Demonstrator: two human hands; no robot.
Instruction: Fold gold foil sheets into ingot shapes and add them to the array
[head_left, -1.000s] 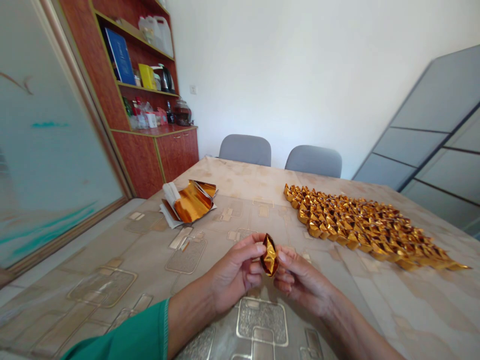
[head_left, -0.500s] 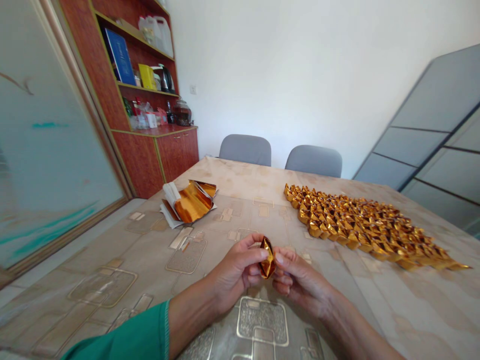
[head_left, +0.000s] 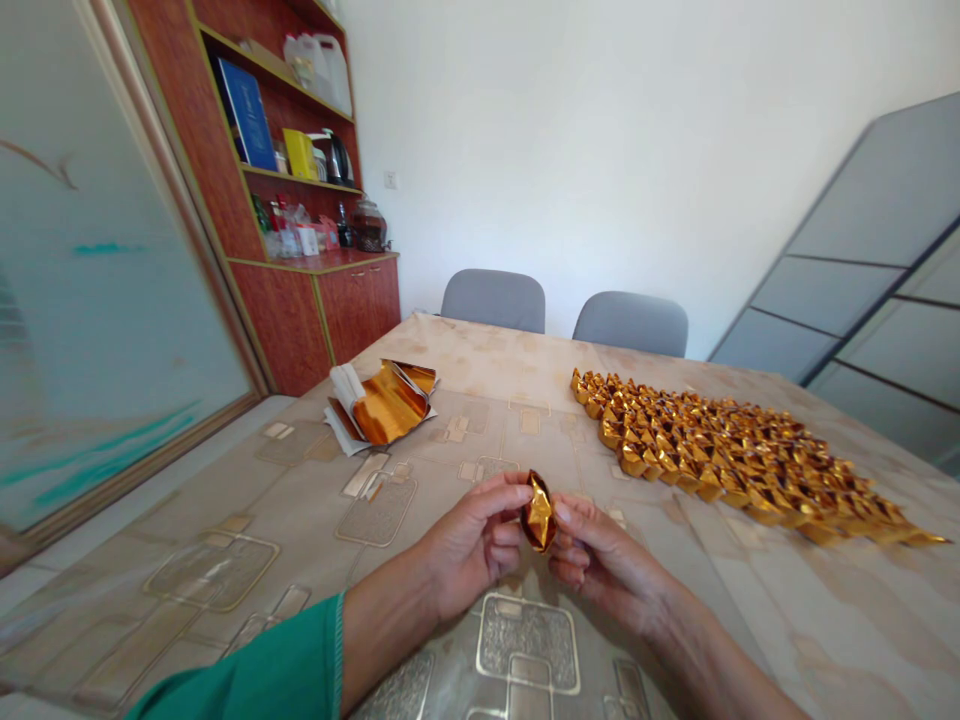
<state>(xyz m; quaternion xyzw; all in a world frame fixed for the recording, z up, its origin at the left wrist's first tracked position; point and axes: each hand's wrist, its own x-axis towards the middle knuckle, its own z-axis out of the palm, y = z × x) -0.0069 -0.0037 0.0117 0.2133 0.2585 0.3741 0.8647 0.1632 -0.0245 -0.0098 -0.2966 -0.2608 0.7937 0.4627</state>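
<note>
A small folded gold foil piece (head_left: 538, 514) is pinched upright between both my hands, just above the table. My left hand (head_left: 472, 545) grips its left side with thumb and fingers closed. My right hand (head_left: 600, 560) holds the right side, fingers curled against it. To the far right lies a wide mat of several finished gold foil pieces (head_left: 735, 460) in tight rows. A stack of flat gold foil sheets (head_left: 386, 402) rests at the back left.
The table (head_left: 225, 540) has a beige patterned cover. Two grey chairs (head_left: 630, 322) stand at its far edge. A red-brown shelf cabinet (head_left: 300, 200) with bottles and books is at the left, grey panels (head_left: 877, 280) lean at the right.
The foil piece has been turned and pressed slightly between my fingers; my hands stay in the same place. The camera has shifted a little.
</note>
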